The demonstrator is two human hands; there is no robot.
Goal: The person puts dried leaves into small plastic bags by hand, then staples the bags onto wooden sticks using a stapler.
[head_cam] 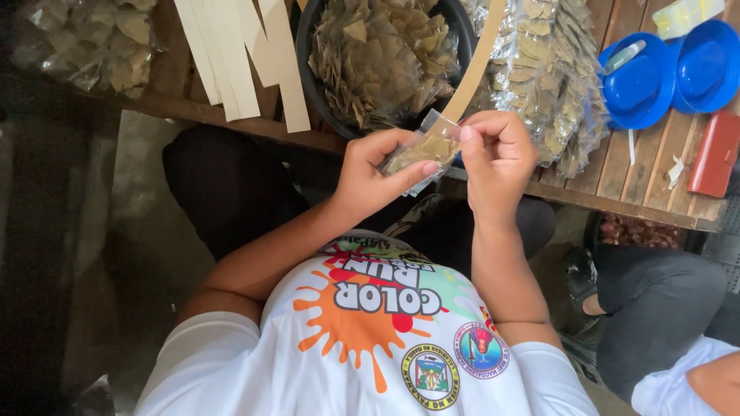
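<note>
Pinched between both hands: small clear packet (420, 150) of dried leaves, left hand (370, 173) curled beneath, right hand (497, 154) nipping its top. Just beyond packet, black tub (308, 69) of leaves on slatted wooden table (617, 177); blue bowls (671, 73) far right.

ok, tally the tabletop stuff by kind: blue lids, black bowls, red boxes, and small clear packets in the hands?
Blue lids: 2
Black bowl of dried leaves: 1
Red box: 1
Small clear packet, held by both hands: 1
Total: 5
</note>
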